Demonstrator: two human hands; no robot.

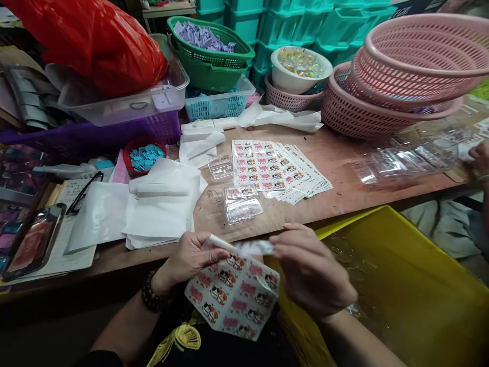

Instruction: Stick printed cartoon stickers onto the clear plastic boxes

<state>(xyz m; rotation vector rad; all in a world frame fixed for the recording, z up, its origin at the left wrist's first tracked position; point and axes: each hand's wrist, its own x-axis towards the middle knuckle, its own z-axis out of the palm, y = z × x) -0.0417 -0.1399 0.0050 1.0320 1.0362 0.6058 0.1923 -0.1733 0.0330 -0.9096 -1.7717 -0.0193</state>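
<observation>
My left hand (191, 260), with a beaded bracelet on its wrist, pinches the upper left edge of a sticker sheet (233, 300) printed with cartoon cats and pink lettering. The sheet hangs tilted over my lap, its top edge curled. At the sheet's upper right, my right hand (311, 267) is closed on a whitish sticker (255, 248), smeared by motion; whether it still touches the sheet I cannot tell. On the table beyond lie a clear plastic case (242, 204) with a cat label on it, another clear case (220, 166), and a fanned pile of sticker sheets (260, 163).
White backing papers (162, 204), a phone (34, 239) and a red bowl of blue pieces (145, 155) lie left. Pink baskets (389, 109) and clear cases (401, 163) stand right, near another person's hand (479, 155). A yellow-lined bin (405, 285) is below the table edge.
</observation>
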